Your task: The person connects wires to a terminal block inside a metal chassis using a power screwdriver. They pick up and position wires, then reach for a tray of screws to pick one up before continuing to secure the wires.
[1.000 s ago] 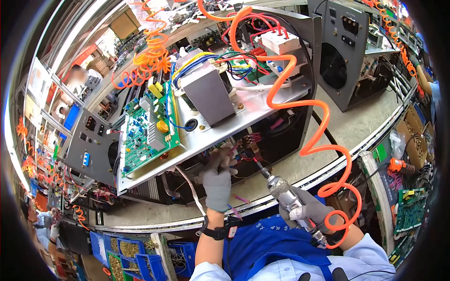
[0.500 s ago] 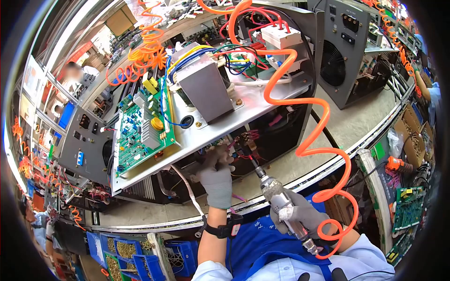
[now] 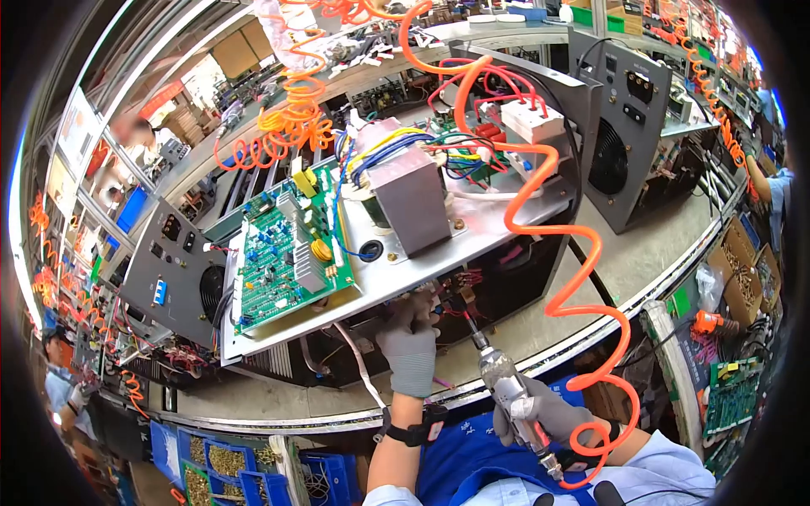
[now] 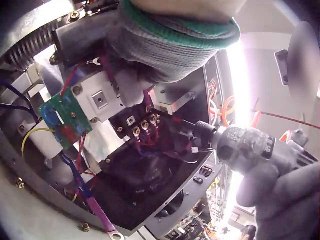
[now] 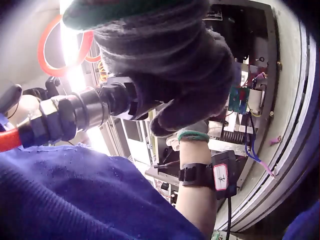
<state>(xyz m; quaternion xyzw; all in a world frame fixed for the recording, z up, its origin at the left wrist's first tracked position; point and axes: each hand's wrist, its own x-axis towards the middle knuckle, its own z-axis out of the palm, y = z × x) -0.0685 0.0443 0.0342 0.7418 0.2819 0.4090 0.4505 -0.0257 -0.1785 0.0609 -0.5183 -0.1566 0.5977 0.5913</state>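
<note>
My gloved left hand reaches into the housing below the metal shelf. In the left wrist view its fingers curl beside a white module and appear to pinch a purple-sleeved wire, partly hidden by the glove. Several brass screw terminals lie just past them. My right hand grips an air screwdriver, its bit angled up towards the housing opening. The left wrist view shows the red bit tip near the terminals; contact cannot be told.
On the shelf are a green circuit board and a grey transformer. An orange coiled hose hangs across the right side to the tool. Other grey housings stand on both sides. Blue screw bins sit at lower left.
The head view has shifted, so the housing appears lower and further right than half a second ago. Both hands keep nearly the same places relative to the housing, the right one still gripping the screwdriver.
</note>
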